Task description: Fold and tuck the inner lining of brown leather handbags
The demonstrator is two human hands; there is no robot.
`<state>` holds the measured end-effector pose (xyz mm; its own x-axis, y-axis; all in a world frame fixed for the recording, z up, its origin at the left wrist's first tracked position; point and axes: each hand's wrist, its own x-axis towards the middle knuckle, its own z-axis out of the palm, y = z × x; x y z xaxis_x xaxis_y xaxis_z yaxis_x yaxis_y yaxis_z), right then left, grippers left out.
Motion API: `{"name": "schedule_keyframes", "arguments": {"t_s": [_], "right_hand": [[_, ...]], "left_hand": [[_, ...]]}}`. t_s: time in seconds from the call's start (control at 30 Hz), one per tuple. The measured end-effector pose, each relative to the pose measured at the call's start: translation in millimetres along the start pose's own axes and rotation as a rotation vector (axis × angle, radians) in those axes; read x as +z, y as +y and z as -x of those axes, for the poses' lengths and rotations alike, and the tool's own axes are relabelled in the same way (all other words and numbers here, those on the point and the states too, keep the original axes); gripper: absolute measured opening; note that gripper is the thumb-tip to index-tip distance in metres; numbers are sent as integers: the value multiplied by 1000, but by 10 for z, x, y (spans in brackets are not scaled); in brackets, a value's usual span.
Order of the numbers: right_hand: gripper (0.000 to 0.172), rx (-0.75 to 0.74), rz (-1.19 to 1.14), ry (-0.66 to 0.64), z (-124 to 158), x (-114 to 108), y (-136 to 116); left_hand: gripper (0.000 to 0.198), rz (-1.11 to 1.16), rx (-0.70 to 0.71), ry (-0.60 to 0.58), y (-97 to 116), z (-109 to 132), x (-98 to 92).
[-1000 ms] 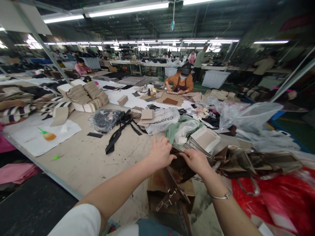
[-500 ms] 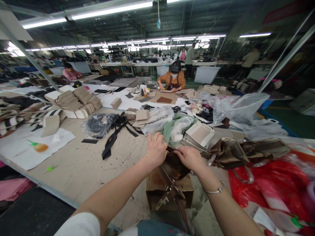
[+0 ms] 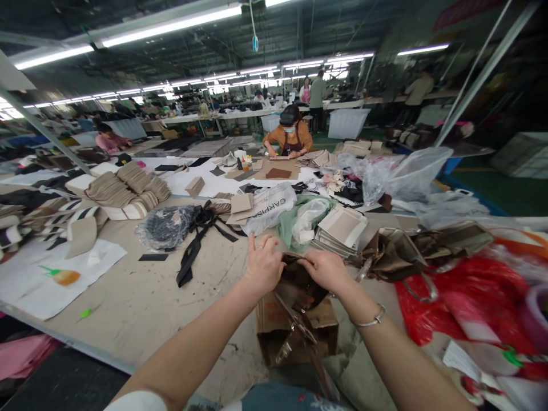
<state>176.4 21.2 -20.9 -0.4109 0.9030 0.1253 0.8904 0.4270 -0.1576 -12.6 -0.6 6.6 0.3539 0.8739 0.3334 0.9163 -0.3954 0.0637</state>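
A dark brown, glossy bag [image 3: 299,283] hangs between my two hands, with its upper edge pinched by both. My left hand [image 3: 264,264] grips the edge on the left, its forefinger raised and a ring on one finger. On the right, my right hand [image 3: 327,270] holds the same edge between thumb and fingers. A strap with metal clasps [image 3: 295,328] dangles below the bag. Under it stands a cardboard box [image 3: 274,337], partly covered by the bag and strap. Just beyond my hands lie a stack of beige panels [image 3: 340,228] and a green plastic bag [image 3: 291,225].
To the right are more brown bags [image 3: 394,251] and red plastic [image 3: 466,302]. A wrapped black bundle [image 3: 166,227], black straps [image 3: 188,257] and a glue bottle [image 3: 64,277] lie left. Across the table sits a co-worker [image 3: 291,137]. Stacked beige pieces [image 3: 115,185] stand at far left.
The view has tilted and shifted slightly, so the surroundings appear farther left. Both hands keep their grip on the bag's edge, which stays nearly in place above the box.
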Motion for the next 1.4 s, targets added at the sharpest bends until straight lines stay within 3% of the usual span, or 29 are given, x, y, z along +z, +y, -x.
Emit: {"name": "schedule_keyframes", "arguments": {"t_s": [0.17,0.4,0.7,1.1,1.4], "right_hand": [[38,1,-26,-3,13,11,7],[35,43,-20,-4,-13,12,47],[37,54,-29,-24,-48,-6,32],[43,75,29,-38,-59,10,22],[45,-135,-95,-26,-39,-57,140]], "left_hand": [[9,23,-4,-19,-12,-37,60],[15,239,97,-115,-147,12,173],[12,246,-172,-145,-135,-65,192],[17,154,-238,-167,-106,-147,254],[19,163,-251,-196,-108,-139,222]]}}
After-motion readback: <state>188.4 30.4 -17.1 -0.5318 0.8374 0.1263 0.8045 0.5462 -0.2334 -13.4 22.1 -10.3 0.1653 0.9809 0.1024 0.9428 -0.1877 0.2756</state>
